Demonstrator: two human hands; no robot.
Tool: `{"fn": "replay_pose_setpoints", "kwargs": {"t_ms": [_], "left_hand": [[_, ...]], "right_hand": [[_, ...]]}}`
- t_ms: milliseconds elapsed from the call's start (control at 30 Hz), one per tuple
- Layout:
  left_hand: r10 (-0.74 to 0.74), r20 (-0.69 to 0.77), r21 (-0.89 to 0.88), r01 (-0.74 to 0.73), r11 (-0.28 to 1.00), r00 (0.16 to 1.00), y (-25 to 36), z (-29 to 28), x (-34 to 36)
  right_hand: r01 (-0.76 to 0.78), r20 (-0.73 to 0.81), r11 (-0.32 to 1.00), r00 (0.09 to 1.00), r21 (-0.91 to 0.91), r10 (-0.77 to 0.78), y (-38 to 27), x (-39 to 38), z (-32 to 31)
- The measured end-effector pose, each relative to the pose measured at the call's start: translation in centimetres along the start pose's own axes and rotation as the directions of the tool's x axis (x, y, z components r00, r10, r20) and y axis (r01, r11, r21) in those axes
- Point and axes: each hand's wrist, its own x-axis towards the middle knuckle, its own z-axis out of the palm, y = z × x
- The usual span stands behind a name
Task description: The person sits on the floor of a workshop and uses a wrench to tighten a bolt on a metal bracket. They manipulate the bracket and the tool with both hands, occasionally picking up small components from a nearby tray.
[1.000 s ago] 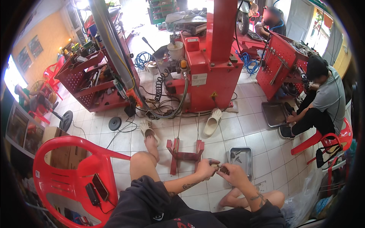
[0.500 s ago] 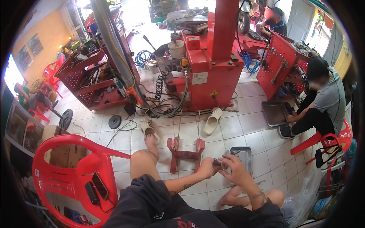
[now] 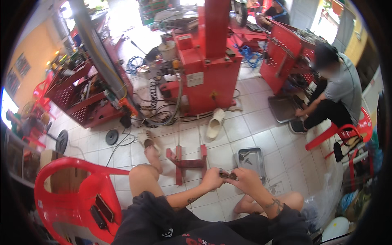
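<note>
Both my hands meet in front of my lap around a small dark metal part (image 3: pixel 228 175), roughly cylindrical, whose exact kind I cannot make out. My left hand (image 3: pixel 212 179) is closed on one side of it. My right hand (image 3: pixel 246 180) pinches the other end with bent fingers, hiding some of it. Just beyond the right hand, a grey metal tray (image 3: pixel 260 173) on the floor holds several small metal pieces. A low red metal stand (image 3: pixel 188 163) is on the tiles beyond the left hand.
A red machine (image 3: pixel 212 85) with cables at its base stands ahead. At left are a red chair (image 3: pixel 87 183) bearing a phone, and a red tool cart (image 3: pixel 87 96). A person (image 3: pixel 341 81) sits at right near a dark tray (image 3: pixel 281 109). Cream clogs (image 3: pixel 215 124) are on the floor.
The whole view has shifted, with the surroundings now further left. My right hand's fingers, more spread before, are now curled in around the metal part. More of the grey tray shows.
</note>
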Motion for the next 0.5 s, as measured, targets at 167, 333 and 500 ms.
{"fn": "replay_pose_setpoints", "kwargs": {"t_ms": [167, 333, 500], "left_hand": [[-0.035, 0.038, -0.037, 0.037, 0.999, 0.999, 2.1, -1.2, -0.7], [-0.056, 0.007, -0.117, 0.056, 0.992, 0.998, 2.4, -1.3, -0.4], [-0.053, 0.096, -0.054, 0.058, 0.997, 0.994, 2.1, -1.1, -0.2]], "right_hand": [[0.001, -0.037, 0.999, 0.999, -0.032, -0.002, -0.2, 0.1, -0.3], [0.310, -0.041, 0.951, 0.950, -0.008, -0.310, -0.2, 0.5, -2.1], [0.363, 0.023, 0.931, 0.932, -0.044, -0.362, 1.4, -0.1, -1.4]]}}
